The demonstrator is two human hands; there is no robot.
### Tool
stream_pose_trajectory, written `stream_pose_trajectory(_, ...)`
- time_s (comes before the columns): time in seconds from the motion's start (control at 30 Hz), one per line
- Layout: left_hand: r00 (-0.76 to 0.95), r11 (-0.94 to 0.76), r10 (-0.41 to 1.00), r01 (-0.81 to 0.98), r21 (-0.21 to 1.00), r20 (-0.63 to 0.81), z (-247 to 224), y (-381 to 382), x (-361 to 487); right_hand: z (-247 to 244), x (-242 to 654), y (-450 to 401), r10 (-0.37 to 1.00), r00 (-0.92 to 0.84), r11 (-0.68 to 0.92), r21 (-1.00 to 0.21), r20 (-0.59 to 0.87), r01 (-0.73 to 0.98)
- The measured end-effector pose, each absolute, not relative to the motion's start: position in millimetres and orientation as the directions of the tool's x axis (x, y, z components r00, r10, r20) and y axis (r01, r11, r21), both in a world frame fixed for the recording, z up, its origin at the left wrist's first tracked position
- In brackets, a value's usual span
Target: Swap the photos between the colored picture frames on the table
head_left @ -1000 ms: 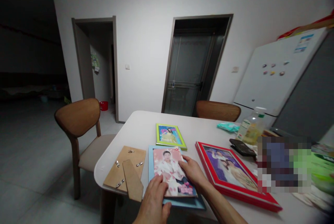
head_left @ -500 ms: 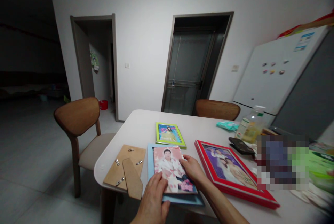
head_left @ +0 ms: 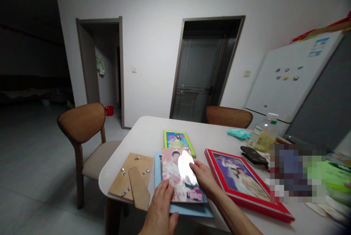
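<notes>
A pink portrait photo (head_left: pixel 175 171) is held over the light blue picture frame (head_left: pixel 158 171), with glare across its upper right. My left hand (head_left: pixel 161 202) grips the photo's lower left edge, fingers on top. At the right edge, my right hand (head_left: pixel 205 179) pinches it, thumb on the picture side. Most of the blue frame is hidden under the photo. To the left lies a brown backing board (head_left: pixel 120 176) with metal clips and a stand leg (head_left: pixel 138 187). Behind the photo is a lime green framed picture (head_left: pixel 189 143), partly covered by the photo's top.
Red picture frames (head_left: pixel 246 196) lie stacked on the white table (head_left: pixel 211 131) to my right. Beyond them are a dark object (head_left: pixel 253 155), a bottle of yellowish liquid (head_left: pixel 263 132) and a turquoise packet (head_left: pixel 239 133). One chair (head_left: pixel 82 121) stands left, another (head_left: pixel 229 116) behind.
The photo's far edge has risen and now overlaps the green frame's lower part. A bright reflection has appeared on the photo. Both hands keep nearly the same place.
</notes>
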State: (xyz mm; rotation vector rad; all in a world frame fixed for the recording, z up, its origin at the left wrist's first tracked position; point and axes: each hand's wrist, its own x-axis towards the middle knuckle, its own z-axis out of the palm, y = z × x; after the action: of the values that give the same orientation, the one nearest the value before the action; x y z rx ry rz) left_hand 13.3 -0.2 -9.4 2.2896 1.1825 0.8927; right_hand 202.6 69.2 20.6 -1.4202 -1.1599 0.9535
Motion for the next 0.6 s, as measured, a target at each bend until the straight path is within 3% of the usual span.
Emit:
stream_pose_trajectory(0.13, 0.382, -0.516, 0.853, 0.511, 0.688, 0.356, 1.0, -2.0, 15.1, 40.7, 200.0, 61.4, 0.963, 0.264, 0.004, -0.986, 0.049, 0.167)
stream_pose_trajectory(0.23, 0.323, -0.395, 0.907, 0.436, 0.809, 0.269, 24.0, -4.2, 23.7, 61.1, 189.5, 48.4, 0.959, 0.243, 0.093, -0.972, 0.146, 0.215)
stream_pose_trajectory(0.37, 0.285, -0.222, 0.939, 0.078, 0.972, 0.192, 57.3, -2.8, 33.7, 80.9, 161.2, 27.1, 0.966, 0.032, 0.241, -0.939, 0.256, 0.245)
stream_pose_trajectory(0.5, 0.127, -0.132, 0.978, -0.242, 0.961, 0.166, 56.9, 10.8, 27.6, 72.5, 144.8, 20.0, 0.936, -0.15, 0.35, -0.876, 0.317, 0.332)
stream_pose_trajectory(0.6, 0.062, -0.012, 0.997, -0.464, 0.886, 0.046, 43.5, 21.6, 18.9, 58.3, 151.0, 28.1, 0.917, 0.055, 0.343, -0.849, 0.396, 0.403)
